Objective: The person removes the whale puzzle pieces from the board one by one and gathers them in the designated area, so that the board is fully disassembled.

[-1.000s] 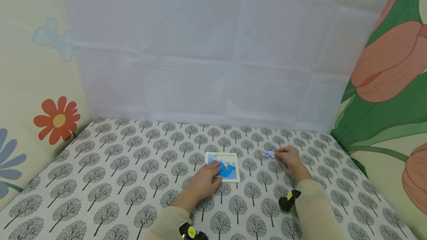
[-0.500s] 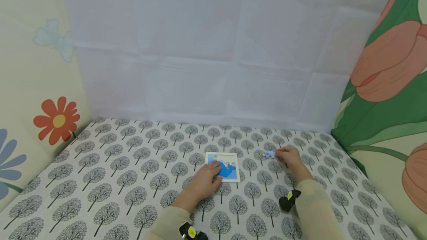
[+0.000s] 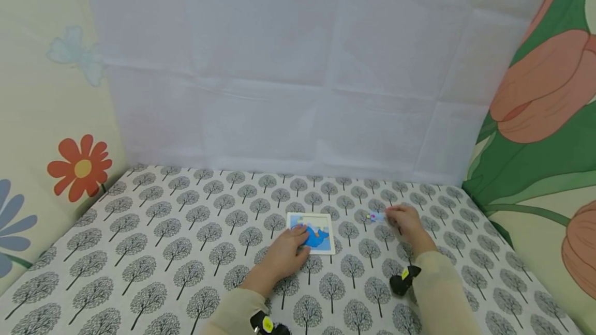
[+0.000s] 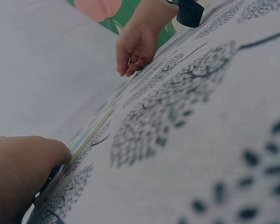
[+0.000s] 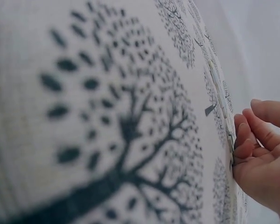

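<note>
A square puzzle board (image 3: pixel 332 244) with a pale frame and a blue whale picture lies flat on the tree-print cloth. My left hand (image 3: pixel 284 253) rests on its left side, fingers over the picture and covering part of the whale. In the left wrist view the thumb (image 4: pixel 56 151) lies along the board's edge. To the right of the board, my right hand (image 3: pixel 406 221) pinches a small light blue puzzle piece (image 3: pixel 376 217) with pink and yellow marks, low over the cloth. The fingertips hide the piece's right end. In the right wrist view the fingers (image 5: pixel 252 137) curl beside the cloth.
The cloth (image 3: pixel 186 252) covers the whole table. A white sheet (image 3: pixel 279 66) hangs behind its far edge, with flower-print hangings on the left (image 3: pixel 42 92) and right (image 3: pixel 535 143). Black wrist devices (image 3: pixel 401 280) sit on both sleeves.
The puzzle piece has tilted slightly in the right fingers and looks thinner and more blurred than before. The left hand and board have stayed where they were.
</note>
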Tool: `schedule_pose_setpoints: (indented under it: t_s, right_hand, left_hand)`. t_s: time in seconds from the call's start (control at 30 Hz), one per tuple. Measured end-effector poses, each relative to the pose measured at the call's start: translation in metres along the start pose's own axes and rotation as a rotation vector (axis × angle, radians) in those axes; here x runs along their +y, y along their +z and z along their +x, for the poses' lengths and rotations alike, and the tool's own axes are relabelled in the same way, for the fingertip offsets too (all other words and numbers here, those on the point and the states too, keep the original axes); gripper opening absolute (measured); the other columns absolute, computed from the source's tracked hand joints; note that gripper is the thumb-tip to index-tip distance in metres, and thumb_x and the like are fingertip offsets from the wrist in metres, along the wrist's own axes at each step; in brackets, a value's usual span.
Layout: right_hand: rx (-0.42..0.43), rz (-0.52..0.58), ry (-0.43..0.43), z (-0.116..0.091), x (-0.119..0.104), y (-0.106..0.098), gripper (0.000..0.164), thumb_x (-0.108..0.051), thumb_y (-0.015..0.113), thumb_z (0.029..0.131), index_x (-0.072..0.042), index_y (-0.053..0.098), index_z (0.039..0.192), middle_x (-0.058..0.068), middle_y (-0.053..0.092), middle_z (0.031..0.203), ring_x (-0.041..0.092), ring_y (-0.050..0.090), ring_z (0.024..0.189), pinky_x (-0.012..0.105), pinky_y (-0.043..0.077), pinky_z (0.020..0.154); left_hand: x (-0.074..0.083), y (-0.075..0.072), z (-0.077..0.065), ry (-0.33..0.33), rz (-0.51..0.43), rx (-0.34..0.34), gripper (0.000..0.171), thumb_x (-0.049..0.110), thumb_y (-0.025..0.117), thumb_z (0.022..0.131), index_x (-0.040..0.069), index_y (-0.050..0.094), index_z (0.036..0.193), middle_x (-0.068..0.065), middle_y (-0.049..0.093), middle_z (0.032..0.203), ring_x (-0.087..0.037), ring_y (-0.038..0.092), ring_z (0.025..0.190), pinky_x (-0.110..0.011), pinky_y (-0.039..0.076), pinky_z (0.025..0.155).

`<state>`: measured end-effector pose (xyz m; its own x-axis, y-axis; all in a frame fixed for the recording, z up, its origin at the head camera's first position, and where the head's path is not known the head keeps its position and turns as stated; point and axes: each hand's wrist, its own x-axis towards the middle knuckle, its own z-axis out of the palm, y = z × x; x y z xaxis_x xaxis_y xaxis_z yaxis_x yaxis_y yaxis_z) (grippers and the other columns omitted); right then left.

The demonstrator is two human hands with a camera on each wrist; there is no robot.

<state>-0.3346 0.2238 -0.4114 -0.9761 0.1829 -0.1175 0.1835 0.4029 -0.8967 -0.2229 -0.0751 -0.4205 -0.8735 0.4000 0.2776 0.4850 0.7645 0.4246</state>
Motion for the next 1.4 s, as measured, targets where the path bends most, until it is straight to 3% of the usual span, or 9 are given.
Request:
schedule_pose_setpoints:
  t_s: [0.6, 0.73, 1.03, 1.4]
  right_hand:
    - [-0.007, 0.196, 0.045, -0.005, -0.006, -0.005, 0.022, -0.011, 0.053, 0.084, 0.005, 0.055, 0.098, 0.000, 0.054, 0.070, 0.011, 0.046, 0.061, 0.022, 0.039, 0.053]
    - [-0.007, 0.195, 0.034, -0.005, -0.006, -0.007, 0.020, -0.011, 0.052, 0.085, 0.004, 0.055, 0.097, 0.000, 0.053, 0.070, 0.010, 0.047, 0.061, 0.022, 0.040, 0.053]
    - [-0.052, 0.138, -0.075, -0.011, -0.009, -0.010, 0.029, -0.014, 0.050, 0.087, 0.010, 0.052, 0.104, 0.001, 0.055, 0.074, 0.010, 0.048, 0.063, 0.024, 0.041, 0.053]
    - [-0.021, 0.164, -0.088, -0.018, -0.024, 0.010, 0.027, -0.010, 0.052, 0.085, 0.009, 0.054, 0.104, 0.003, 0.059, 0.078, 0.008, 0.052, 0.066, 0.023, 0.045, 0.060]
  left_hand:
    - [-0.002, 0.002, 0.001, 0.004, 0.000, 0.008, 0.040, 0.019, 0.051, 0.086, -0.004, 0.050, 0.119, -0.015, 0.043, 0.126, -0.028, 0.035, 0.118, -0.041, 0.026, 0.097]
    - [-0.003, 0.002, 0.000, 0.003, -0.007, 0.012, 0.041, 0.020, 0.051, 0.086, -0.004, 0.050, 0.119, -0.015, 0.043, 0.126, -0.028, 0.036, 0.118, -0.041, 0.026, 0.097]
    - [-0.002, 0.002, 0.001, -0.010, -0.002, 0.023, 0.041, 0.020, 0.053, 0.085, -0.004, 0.051, 0.118, -0.014, 0.044, 0.125, -0.027, 0.037, 0.117, -0.041, 0.027, 0.097]
    - [-0.001, 0.001, 0.002, -0.035, -0.009, 0.020, 0.042, 0.021, 0.055, 0.083, -0.003, 0.051, 0.117, -0.014, 0.044, 0.125, -0.027, 0.038, 0.116, -0.039, 0.027, 0.097]
